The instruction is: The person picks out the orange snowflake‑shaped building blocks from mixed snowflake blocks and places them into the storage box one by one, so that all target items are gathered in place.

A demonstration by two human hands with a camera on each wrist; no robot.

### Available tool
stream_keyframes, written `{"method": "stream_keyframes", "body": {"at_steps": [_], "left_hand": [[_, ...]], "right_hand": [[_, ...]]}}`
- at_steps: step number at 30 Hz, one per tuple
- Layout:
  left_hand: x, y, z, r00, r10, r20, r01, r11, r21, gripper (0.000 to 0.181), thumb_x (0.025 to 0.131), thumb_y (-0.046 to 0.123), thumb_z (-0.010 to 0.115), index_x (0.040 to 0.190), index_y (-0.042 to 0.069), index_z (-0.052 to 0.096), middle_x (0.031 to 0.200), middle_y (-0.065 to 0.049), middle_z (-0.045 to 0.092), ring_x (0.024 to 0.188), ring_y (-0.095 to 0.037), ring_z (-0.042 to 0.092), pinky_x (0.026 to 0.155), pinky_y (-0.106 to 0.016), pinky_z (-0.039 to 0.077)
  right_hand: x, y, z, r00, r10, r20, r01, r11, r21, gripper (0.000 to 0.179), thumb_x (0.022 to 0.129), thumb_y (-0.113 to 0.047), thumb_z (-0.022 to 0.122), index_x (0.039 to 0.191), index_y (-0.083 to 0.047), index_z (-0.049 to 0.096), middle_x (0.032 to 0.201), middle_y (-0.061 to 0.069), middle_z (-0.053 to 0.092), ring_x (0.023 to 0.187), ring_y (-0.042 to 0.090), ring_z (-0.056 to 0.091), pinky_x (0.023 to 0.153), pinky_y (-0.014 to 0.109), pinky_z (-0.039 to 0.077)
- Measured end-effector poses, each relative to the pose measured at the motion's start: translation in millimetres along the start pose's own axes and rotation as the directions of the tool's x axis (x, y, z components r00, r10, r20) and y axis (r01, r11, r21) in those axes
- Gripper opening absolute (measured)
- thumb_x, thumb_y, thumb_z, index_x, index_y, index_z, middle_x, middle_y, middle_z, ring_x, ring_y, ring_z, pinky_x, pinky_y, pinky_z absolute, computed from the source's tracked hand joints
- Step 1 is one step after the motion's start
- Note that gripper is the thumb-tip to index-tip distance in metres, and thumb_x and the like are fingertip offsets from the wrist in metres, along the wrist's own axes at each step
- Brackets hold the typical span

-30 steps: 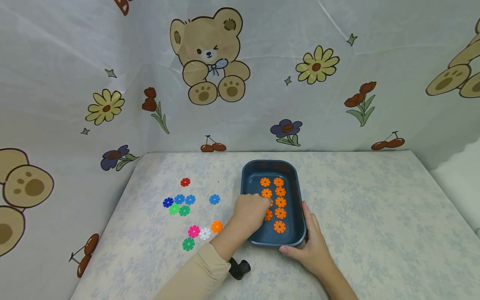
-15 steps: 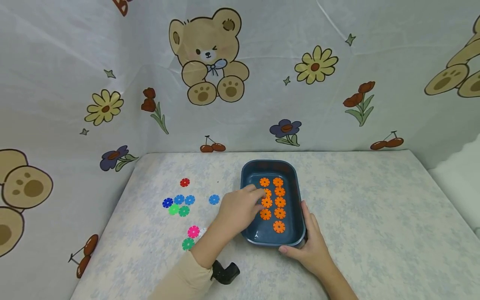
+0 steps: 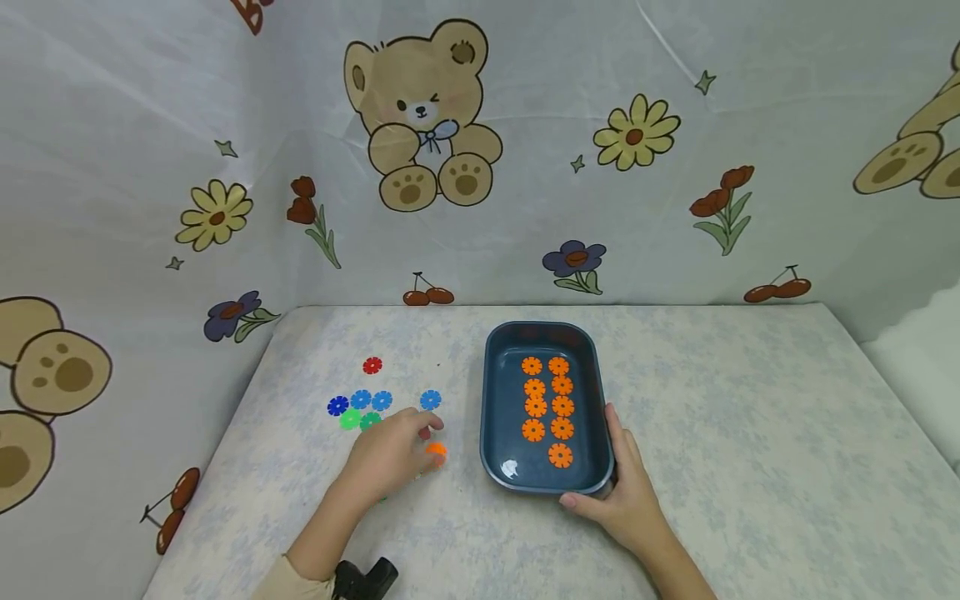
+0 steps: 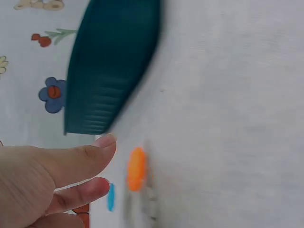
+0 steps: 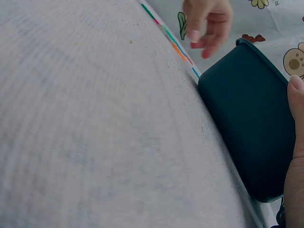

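My left hand [image 3: 386,457] hovers over the left half of the table, thumb and fingers apart with nothing between them. Just beyond its fingertips lies a loose orange notched plastic disc [image 3: 437,451], seen nearly edge-on in the left wrist view. My right hand [image 3: 628,500] holds the near right corner of a dark blue rectangular tub [image 3: 497,400], thumb at the near side and fingers along the right wall. Inside the tub, several orange discs [image 3: 560,456] lie flat in two columns, the right column one longer. The left hand hides part of the table discs.
Left of the tub lie a red disc [image 3: 372,365], several blue ones [image 3: 382,401], a light green one [image 3: 350,418] and a partly covered green one [image 3: 370,420]. A patterned cloth [image 3: 525,250] hangs behind the table. A black wrist camera mount [image 3: 366,579] sits at my left wrist.
My left hand has drawn out of the tub and moved left over the loose orange disc, its fingers spreading. The left column of orange discs is now uncovered. My right hand keeps its place.
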State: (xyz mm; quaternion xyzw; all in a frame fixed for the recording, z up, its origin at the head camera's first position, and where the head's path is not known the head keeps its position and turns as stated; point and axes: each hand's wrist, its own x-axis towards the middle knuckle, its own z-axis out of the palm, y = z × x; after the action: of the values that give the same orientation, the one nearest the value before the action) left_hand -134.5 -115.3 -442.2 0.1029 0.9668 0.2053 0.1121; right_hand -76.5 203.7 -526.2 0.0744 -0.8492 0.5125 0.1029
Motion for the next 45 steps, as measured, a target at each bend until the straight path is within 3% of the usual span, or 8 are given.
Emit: {"method": "stream_keyframes", "body": {"at_steps": [5,12,24,28,32,36,41,45], "left_hand": [[-5.8,-14.4,14.6,1.000,0.009,0.020,-0.010,1.000,0.025,0.030,0.076,0.027,0.086,0.103,0.022,0.072,0.095,0.007,0.065,0.086,-0.011,0.062,0.072,-0.034,0.052],[-4.3,-17.8,19.4,1.000,-0.001,0.014,0.001,1.000,-0.002,0.025,0.077,0.021,0.085,0.098,0.021,0.071,0.092,0.007,0.063,0.083,-0.012,0.059,0.071,-0.032,0.051],[-2.0,-20.4,17.6,0.999,0.032,0.026,-0.029,0.992,-0.122,0.025,0.080,0.015,0.082,0.093,0.026,0.064,0.084,0.009,0.060,0.073,-0.011,0.053,0.063,-0.030,0.044],[-2.3,-19.2,11.5,0.998,0.044,0.042,-0.032,0.966,-0.256,0.021,0.085,0.014,0.077,0.095,0.029,0.067,0.083,0.008,0.062,0.074,-0.012,0.055,0.061,-0.029,0.045],[-1.5,-9.8,-1.3,0.996,0.061,0.060,-0.027,0.888,-0.458,0.017,0.089,0.011,0.073,0.098,0.025,0.070,0.090,0.003,0.066,0.087,-0.018,0.059,0.065,-0.030,0.052],[1.1,8.6,-11.5,0.992,0.107,0.072,-0.049,0.830,-0.556,0.012,0.091,0.016,0.072,0.101,0.023,0.071,0.094,0.000,0.067,0.095,-0.021,0.060,0.069,-0.032,0.053],[8.1,37.5,-13.3,0.978,0.192,0.085,-0.110,0.813,-0.572,0.006,0.092,0.023,0.072,0.098,0.025,0.071,0.090,0.004,0.068,0.092,-0.019,0.061,0.066,-0.032,0.051],[14.4,57.4,-6.6,0.966,0.241,0.089,-0.164,0.845,-0.509,0.003,0.092,0.025,0.072,0.095,0.027,0.071,0.085,0.011,0.068,0.082,-0.014,0.061,0.062,-0.030,0.049]], "right_hand": [[-0.1,1,0,1.000,-0.015,-0.005,0.016,1.000,0.014,0.137,0.057,-0.018,0.098,0.160,-0.026,0.008,0.143,0.016,0.040,0.121,0.005,0.038,0.099,0.000,0.027],[0.3,0,0,1.000,-0.018,-0.002,0.018,1.000,0.019,0.137,0.056,-0.018,0.098,0.160,-0.025,0.009,0.146,0.016,0.038,0.124,0.004,0.037,0.100,0.000,0.026],[0.9,0,0,1.000,-0.008,0.001,0.008,1.000,0.018,0.136,0.056,-0.019,0.098,0.160,-0.015,0.011,0.147,0.015,0.038,0.124,0.004,0.036,0.100,0.000,0.027],[0.9,0,0,1.000,-0.012,0.001,0.012,1.000,0.018,0.136,0.056,-0.019,0.098,0.160,-0.015,0.011,0.145,0.016,0.039,0.123,0.005,0.037,0.099,0.000,0.028],[0.8,0,0,1.000,-0.011,0.003,0.011,1.000,0.013,0.136,0.056,-0.019,0.098,0.160,-0.017,0.011,0.144,0.016,0.040,0.122,0.006,0.038,0.099,0.000,0.028],[0.4,0,-1,1.000,-0.013,0.001,0.013,1.000,0.006,0.137,0.056,-0.019,0.098,0.161,-0.022,0.009,0.143,0.016,0.040,0.121,0.005,0.038,0.098,0.000,0.028],[0.6,1,-1,1.000,-0.023,-0.003,0.023,1.000,0.006,0.137,0.056,-0.019,0.098,0.160,-0.024,0.009,0.143,0.016,0.040,0.121,0.005,0.038,0.098,0.000,0.029],[0.7,1,0,1.000,-0.026,-0.002,0.026,1.000,0.010,0.136,0.056,-0.018,0.097,0.161,-0.019,0.010,0.143,0.017,0.041,0.120,0.006,0.039,0.098,0.001,0.029]]}}
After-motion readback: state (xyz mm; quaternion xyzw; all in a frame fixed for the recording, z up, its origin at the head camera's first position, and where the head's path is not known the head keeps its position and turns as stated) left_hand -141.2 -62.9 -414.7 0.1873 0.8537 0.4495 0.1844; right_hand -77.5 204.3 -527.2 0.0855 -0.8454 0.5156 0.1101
